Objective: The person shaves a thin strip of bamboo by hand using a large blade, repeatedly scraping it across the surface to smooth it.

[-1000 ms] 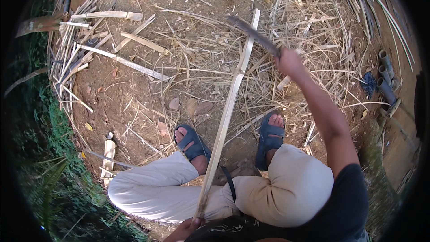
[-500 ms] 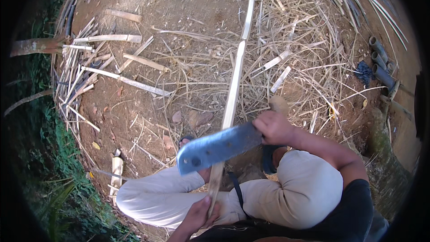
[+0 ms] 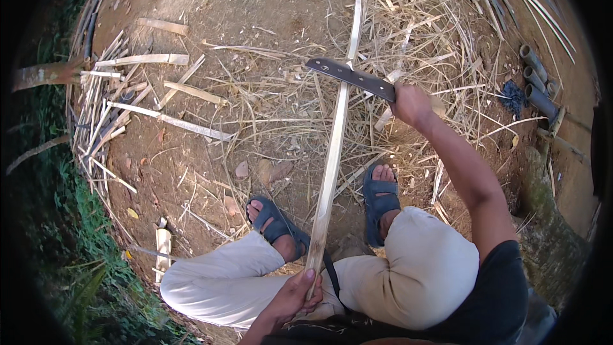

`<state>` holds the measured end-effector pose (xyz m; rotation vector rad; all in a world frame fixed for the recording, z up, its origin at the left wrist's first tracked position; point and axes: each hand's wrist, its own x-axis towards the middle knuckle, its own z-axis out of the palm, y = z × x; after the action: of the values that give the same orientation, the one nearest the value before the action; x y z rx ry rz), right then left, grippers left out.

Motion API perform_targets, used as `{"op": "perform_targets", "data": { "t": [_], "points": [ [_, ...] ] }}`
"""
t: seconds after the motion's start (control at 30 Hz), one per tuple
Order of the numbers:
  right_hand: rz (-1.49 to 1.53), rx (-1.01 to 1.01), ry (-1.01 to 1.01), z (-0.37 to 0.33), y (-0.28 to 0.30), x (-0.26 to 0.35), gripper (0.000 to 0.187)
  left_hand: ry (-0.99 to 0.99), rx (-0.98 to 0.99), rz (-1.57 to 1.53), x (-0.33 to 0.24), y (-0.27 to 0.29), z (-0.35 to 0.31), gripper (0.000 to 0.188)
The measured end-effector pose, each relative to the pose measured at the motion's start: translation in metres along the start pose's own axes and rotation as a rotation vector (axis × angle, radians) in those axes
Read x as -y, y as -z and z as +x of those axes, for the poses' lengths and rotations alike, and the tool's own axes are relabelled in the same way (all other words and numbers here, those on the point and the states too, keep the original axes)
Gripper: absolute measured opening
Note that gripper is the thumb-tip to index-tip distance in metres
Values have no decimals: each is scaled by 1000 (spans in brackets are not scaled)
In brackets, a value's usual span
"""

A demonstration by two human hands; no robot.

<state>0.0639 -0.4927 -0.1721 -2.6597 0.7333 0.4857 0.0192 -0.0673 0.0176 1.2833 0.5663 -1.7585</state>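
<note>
My left hand (image 3: 295,295) is closed round the near end of a long, pale bamboo strip (image 3: 331,160), close to my lap. The strip runs away from me between my feet and over the ground; its far part bends at a joint. In my right hand (image 3: 412,105), at the end of a stretched arm, is a machete (image 3: 351,78) with a broad dark blade dotted with a few holes or rivets. The blade lies across the strip well beyond my feet, pointing left. Its handle is mostly hidden by my fingers.
Thin bamboo shavings (image 3: 281,128) litter the ground ahead. Split bamboo pieces (image 3: 105,115) are heaped at the left, beside green plants (image 3: 96,217). Bamboo tubes (image 3: 535,80) and a tree trunk (image 3: 549,198) stand at the right. My sandalled feet (image 3: 382,201) flank the strip.
The machete has travelled with my right hand from above my lap to far along the strip, uncovering my feet. My left hand still grips the near end.
</note>
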Motion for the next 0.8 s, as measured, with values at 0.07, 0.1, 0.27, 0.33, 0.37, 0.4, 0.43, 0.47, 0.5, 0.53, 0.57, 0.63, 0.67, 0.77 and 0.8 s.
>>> {"op": "perform_targets", "data": {
  "t": [0.07, 0.1, 0.27, 0.33, 0.37, 0.4, 0.43, 0.47, 0.5, 0.53, 0.57, 0.63, 0.67, 0.77, 0.8],
  "points": [
    [55, 118, 7, -5, -7, 10, 25, 38, -11, -16, 5, 5, 2, 46],
    [36, 129, 149, -22, -5, 33, 22, 37, -24, -19, 4, 11, -6, 47],
    [-91, -62, 658, -27, -34, 24, 17, 66, -50, 62, 34, 32, -14, 52],
    [-71, 65, 303, -2, -21, 1, 19, 42, -60, 171, 32, 27, -15, 50],
    [-52, 66, 153, 8, -11, 7, 20, 41, -69, 126, 24, 21, -7, 49],
    [-34, 65, 2, 12, -3, 14, 22, 40, -77, 83, 19, 18, -3, 48],
    [79, 187, -80, -2, -7, 29, 27, 44, -78, 77, 24, 19, -3, 47],
    [141, 284, -49, -18, 5, 59, 25, 45, -95, 66, 31, 24, -6, 45],
    [-44, 260, 139, -32, -10, 68, 23, 51, -90, 68, 32, 31, -7, 44],
    [-80, 126, 403, -38, -19, 68, 22, 50, -89, 45, 31, 33, -7, 44],
    [-104, 3, 666, -46, -30, 66, 21, 63, -93, 17, 31, 35, -11, 44],
    [-167, -199, 911, -40, -55, 37, 24, 74, -97, 51, 46, 39, -19, 43],
    [-113, -81, 577, -17, -50, 17, 24, 79, -131, 108, 42, 38, -24, 44],
    [-41, -33, 11, 2, -36, -12, 26, 62, -174, 275, 14, 18, -14, 45],
    [89, 3, -22, 9, -31, 9, 25, 47, -174, 216, 18, 23, -9, 45]
  ]
}}
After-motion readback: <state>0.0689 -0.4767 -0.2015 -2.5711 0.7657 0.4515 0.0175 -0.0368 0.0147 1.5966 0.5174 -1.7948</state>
